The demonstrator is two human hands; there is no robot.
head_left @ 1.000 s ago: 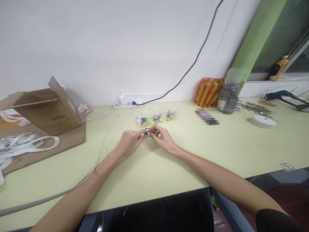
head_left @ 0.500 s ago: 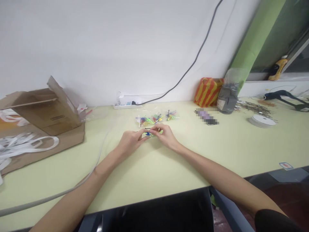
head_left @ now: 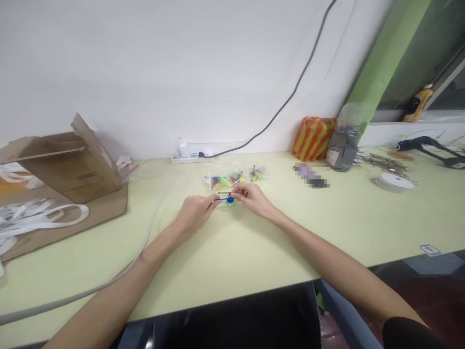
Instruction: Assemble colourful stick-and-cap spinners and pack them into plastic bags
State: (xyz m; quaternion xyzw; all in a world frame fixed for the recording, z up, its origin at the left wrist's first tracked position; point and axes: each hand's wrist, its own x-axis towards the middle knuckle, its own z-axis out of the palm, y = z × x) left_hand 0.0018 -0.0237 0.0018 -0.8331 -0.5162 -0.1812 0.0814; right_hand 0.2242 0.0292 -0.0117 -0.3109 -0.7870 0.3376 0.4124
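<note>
Blue plastic toy (head_left: 229, 199) is held up between the two hands, just above a long pale green table (head_left: 232, 254), near the table's back half. Behind the hands, a white wall rises, and a black cable (head_left: 286, 103) runs down it to a white power strip (head_left: 191, 156). On the left of the table, an open cardboard box (head_left: 74, 167) sits on a flat brown cardboard sheet (head_left: 109, 208), with white plastic straps (head_left: 39, 215) lying on the sheet. A grey cord (head_left: 90, 287) lies across the table near the left arm. On the right stand a red and yellow striped bag (head_left: 313, 139), a grey bag (head_left: 342, 151) and a white tape roll (head_left: 393, 183). A blurred thing (head_left: 310, 175) lies near them. Just past the hands is a small heap of clear bags with bright toy parts (head_left: 234, 180). The left hand (head_left: 194, 213) pinches the thin blue stick of the toy, and the right hand (head_left: 252, 199) pinches the toy from the other side. The hands are close together, and both are clamped on the toy, with its round blue part between them.
</note>
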